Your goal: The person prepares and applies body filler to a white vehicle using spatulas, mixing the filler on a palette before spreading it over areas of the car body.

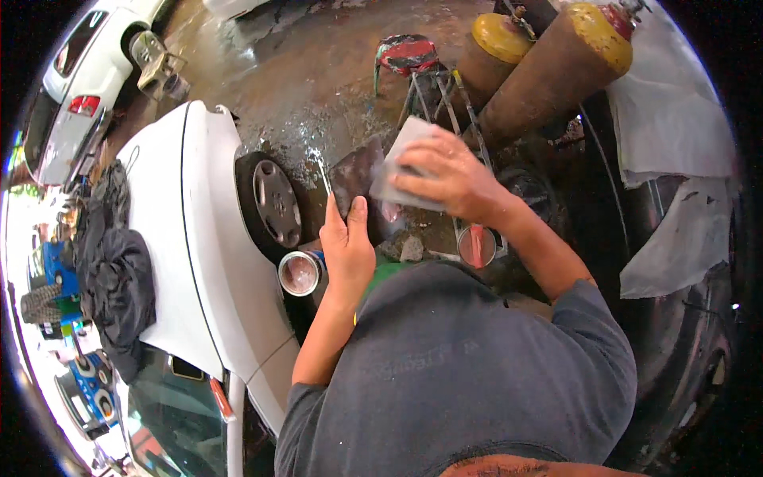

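My left hand [347, 253] grips the lower edge of a dark flat plate [355, 171], thumb on its face and forefinger along its left side. A thin bright line runs along that side; whether it is the plate's edge or another thing I cannot tell. Over the plate's right side, my right hand [445, 176] is closed on a pale grey sheet [410, 141], slightly blurred. Below it, what the sheet touches is hidden. An open tin of pinkish paste [300, 273] stands left of my left wrist. Another tin [489, 248] with a reddish strip [477, 245] across it sits below my right forearm.
A white car [199, 238] with a front wheel [276, 203] fills the left, dark cloth [119, 270] on its bonnet. Ahead are a red stool [407, 54], a metal frame [445, 99] and two rusty gas cylinders [548, 79]. Grey sheets [675, 159] cover a dark car at right.
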The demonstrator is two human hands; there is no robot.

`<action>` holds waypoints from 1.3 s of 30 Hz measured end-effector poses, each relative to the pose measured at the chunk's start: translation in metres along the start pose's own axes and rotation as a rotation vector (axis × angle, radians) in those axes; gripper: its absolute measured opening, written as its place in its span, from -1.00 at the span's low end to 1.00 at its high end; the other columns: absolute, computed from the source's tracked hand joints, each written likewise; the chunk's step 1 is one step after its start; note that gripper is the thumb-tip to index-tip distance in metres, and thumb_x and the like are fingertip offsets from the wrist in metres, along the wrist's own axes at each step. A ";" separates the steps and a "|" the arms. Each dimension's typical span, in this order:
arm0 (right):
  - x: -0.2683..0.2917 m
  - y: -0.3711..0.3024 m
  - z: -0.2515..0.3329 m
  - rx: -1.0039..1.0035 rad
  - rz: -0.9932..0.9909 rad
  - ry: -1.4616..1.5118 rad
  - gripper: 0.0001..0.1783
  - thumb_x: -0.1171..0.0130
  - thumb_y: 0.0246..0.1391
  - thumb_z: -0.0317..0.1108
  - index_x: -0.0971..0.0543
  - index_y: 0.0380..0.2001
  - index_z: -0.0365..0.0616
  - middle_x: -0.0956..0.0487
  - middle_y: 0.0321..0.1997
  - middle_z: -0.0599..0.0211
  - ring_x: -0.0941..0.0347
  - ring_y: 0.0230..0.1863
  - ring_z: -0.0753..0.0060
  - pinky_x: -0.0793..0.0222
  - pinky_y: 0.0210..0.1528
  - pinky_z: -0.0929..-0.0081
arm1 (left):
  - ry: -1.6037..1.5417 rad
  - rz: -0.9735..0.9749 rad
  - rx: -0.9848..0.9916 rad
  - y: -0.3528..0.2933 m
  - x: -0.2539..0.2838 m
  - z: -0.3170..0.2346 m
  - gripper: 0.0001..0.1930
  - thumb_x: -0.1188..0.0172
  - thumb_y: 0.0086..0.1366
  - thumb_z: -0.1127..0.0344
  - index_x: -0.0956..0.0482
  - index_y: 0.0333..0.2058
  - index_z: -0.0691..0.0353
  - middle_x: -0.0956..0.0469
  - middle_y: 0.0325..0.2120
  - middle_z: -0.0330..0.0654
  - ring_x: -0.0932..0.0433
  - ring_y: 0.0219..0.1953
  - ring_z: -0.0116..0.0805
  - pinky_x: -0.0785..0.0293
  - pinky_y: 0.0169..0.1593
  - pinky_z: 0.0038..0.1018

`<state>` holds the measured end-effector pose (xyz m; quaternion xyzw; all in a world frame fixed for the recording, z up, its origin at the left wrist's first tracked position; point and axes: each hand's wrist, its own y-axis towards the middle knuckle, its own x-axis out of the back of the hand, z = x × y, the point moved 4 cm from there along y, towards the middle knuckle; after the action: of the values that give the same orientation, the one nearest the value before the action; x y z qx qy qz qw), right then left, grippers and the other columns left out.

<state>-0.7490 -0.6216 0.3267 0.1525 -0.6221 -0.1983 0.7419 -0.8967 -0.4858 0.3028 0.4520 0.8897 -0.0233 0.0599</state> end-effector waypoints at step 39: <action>-0.138 0.288 -0.214 -0.024 0.091 -0.067 -0.49 -0.14 -0.01 -0.30 -0.58 0.07 0.40 -0.49 0.14 0.50 -0.38 0.24 0.33 -0.05 0.40 -0.06 | -0.217 -0.234 0.162 0.390 0.152 0.021 -0.62 -0.05 0.42 0.38 -0.34 0.15 0.39 -0.52 -0.01 -0.13 -0.48 -0.02 -0.35 -0.36 0.13 -0.43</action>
<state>-0.5292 -0.3070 0.3052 0.1084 -0.6505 -0.1770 0.7306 -0.6689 -0.1362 0.2678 0.3434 0.9198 -0.1506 0.1159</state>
